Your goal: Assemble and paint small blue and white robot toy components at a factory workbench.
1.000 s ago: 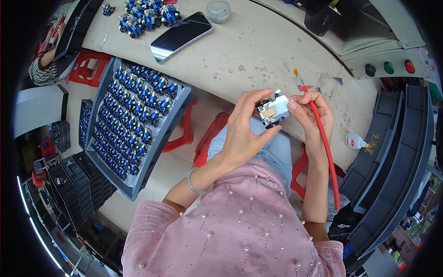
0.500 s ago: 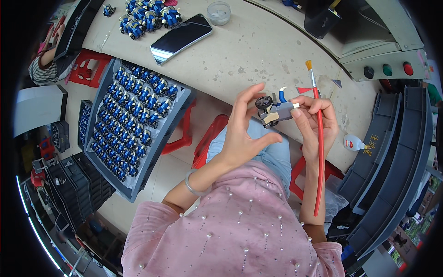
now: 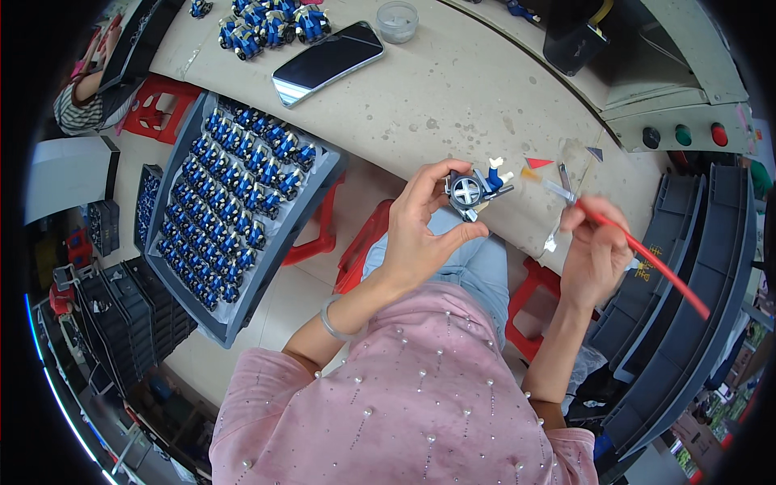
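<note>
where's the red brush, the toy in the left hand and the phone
Red brush (image 3: 649,255), head view, on its handle.
Toy (image 3: 466,192), head view, on its spoked wheel.
Phone (image 3: 328,65), head view, on its screen.

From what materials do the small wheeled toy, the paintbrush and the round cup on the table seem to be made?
Wheeled toy: probably hard plastic, judging by its crisp moulded wheel and spokes.
Paintbrush: smooth red handle, perhaps plastic or painted wood; the silvery collar looks like metal; bristles too blurred to tell.
Round cup: see-through, glossy wall, so plastic or glass.
</note>
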The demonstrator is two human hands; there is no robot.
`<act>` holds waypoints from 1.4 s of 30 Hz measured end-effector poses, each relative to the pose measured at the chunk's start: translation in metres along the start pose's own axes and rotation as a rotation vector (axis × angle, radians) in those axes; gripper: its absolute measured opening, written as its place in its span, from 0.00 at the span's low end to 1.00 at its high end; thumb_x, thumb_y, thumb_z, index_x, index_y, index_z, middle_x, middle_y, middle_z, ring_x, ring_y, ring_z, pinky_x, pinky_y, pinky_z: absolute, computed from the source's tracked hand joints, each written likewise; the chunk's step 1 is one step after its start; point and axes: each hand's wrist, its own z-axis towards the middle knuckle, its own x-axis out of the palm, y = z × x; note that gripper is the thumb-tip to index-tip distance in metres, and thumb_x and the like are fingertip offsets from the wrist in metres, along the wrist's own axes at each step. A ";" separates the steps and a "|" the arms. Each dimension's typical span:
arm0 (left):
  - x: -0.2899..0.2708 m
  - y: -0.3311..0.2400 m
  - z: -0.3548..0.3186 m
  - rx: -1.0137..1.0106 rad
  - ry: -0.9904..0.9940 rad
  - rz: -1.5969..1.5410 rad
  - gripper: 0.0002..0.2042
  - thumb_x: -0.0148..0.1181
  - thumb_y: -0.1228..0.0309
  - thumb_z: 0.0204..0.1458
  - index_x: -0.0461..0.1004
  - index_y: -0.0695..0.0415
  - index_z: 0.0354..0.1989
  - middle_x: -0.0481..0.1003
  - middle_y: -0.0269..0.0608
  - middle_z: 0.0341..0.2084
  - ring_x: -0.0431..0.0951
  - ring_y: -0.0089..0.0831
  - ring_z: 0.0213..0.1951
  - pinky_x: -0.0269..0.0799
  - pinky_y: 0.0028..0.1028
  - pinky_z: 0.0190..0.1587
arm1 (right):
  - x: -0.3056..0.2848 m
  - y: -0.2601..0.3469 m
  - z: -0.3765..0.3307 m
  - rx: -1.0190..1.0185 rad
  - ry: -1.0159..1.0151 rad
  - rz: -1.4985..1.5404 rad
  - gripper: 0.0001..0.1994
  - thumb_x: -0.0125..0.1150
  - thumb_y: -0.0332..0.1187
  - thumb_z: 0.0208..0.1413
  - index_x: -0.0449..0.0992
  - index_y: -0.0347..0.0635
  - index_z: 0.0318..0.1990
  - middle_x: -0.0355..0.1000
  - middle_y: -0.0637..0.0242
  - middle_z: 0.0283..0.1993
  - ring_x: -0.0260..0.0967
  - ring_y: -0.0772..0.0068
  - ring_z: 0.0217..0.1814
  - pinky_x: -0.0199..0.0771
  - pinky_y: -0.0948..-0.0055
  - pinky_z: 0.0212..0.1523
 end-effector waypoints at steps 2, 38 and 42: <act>0.000 0.001 0.000 0.021 -0.011 0.016 0.31 0.73 0.76 0.39 0.65 0.62 0.54 0.69 0.40 0.46 0.73 0.27 0.48 0.73 0.28 0.50 | 0.009 0.011 -0.003 0.044 0.034 0.031 0.22 0.52 0.45 0.62 0.76 0.28 0.37 0.72 0.63 0.29 0.67 0.73 0.30 0.66 0.74 0.35; 0.004 -0.009 0.002 -0.125 -0.050 -0.050 0.26 0.75 0.67 0.40 0.63 0.63 0.40 0.75 0.43 0.33 0.78 0.23 0.37 0.75 0.21 0.37 | 0.032 -0.046 -0.004 0.305 0.180 0.075 0.12 0.58 0.20 0.54 0.59 0.43 0.33 0.70 0.46 0.51 0.68 0.69 0.53 0.66 0.68 0.56; 0.005 -0.012 0.002 -0.076 -0.051 0.046 0.25 0.75 0.66 0.40 0.64 0.63 0.38 0.77 0.43 0.30 0.78 0.23 0.34 0.75 0.21 0.36 | 0.032 -0.045 -0.004 0.324 0.180 0.067 0.11 0.58 0.21 0.55 0.59 0.43 0.33 0.71 0.46 0.51 0.67 0.69 0.54 0.65 0.68 0.57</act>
